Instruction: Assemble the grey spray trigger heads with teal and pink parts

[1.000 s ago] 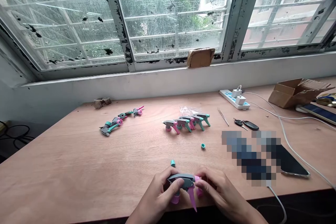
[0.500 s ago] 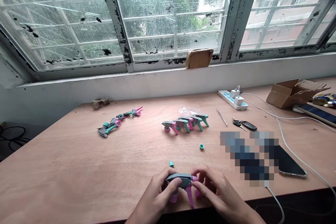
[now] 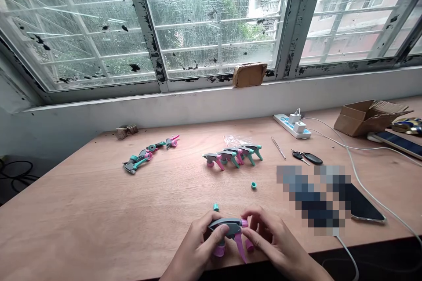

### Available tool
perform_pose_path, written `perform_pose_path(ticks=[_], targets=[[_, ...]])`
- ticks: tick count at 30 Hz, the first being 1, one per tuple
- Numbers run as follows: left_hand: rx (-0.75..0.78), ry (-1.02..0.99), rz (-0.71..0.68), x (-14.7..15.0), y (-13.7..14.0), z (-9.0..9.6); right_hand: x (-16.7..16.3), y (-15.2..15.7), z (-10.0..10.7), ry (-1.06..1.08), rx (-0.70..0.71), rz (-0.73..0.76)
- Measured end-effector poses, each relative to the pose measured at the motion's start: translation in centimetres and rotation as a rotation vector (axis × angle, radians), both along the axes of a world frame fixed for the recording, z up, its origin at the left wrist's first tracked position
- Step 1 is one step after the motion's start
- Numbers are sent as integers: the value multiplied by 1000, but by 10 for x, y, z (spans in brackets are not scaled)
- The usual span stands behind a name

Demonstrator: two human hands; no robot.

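Observation:
My left hand (image 3: 206,241) is closed around a trigger sprayer head (image 3: 228,225) with a grey body, pink trigger and pink collar, held level at the front of the table. My right hand (image 3: 272,237) pinches the pink nozzle (image 3: 244,223) at its tip between thumb and forefinger; the other fingers are curled. Under the right hand lies a small pink part (image 3: 249,245), partly hidden. Just beyond the left fingers is a teal nozzle (image 3: 216,207). A loose teal cap (image 3: 253,185) lies farther back.
Several sprayer heads (image 3: 231,156) stand in a row mid-table; more lie in a line (image 3: 141,158) at the left. Tweezers (image 3: 278,147), keys (image 3: 300,156), a phone (image 3: 365,204), a power strip (image 3: 292,126) with cables and a cardboard box (image 3: 356,118) occupy the right side.
The two hands and the sprayer head stay almost in place. Slightly more of the pink part under my right hand shows, and the view has shifted a little.

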State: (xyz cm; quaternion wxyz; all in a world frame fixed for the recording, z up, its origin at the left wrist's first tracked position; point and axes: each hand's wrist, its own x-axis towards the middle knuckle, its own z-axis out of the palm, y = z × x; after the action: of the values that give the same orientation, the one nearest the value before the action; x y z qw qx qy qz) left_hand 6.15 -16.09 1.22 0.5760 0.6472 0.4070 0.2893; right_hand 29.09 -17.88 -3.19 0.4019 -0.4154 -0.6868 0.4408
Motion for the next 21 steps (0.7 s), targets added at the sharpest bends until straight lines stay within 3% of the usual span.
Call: perform_pose_path(ticks=[13, 21], targets=[[-17, 15, -52, 0, 0, 1, -1, 3, 3, -89, 81, 1], [17, 7, 17, -1, 0, -3, 1, 0, -6, -18, 65, 16]])
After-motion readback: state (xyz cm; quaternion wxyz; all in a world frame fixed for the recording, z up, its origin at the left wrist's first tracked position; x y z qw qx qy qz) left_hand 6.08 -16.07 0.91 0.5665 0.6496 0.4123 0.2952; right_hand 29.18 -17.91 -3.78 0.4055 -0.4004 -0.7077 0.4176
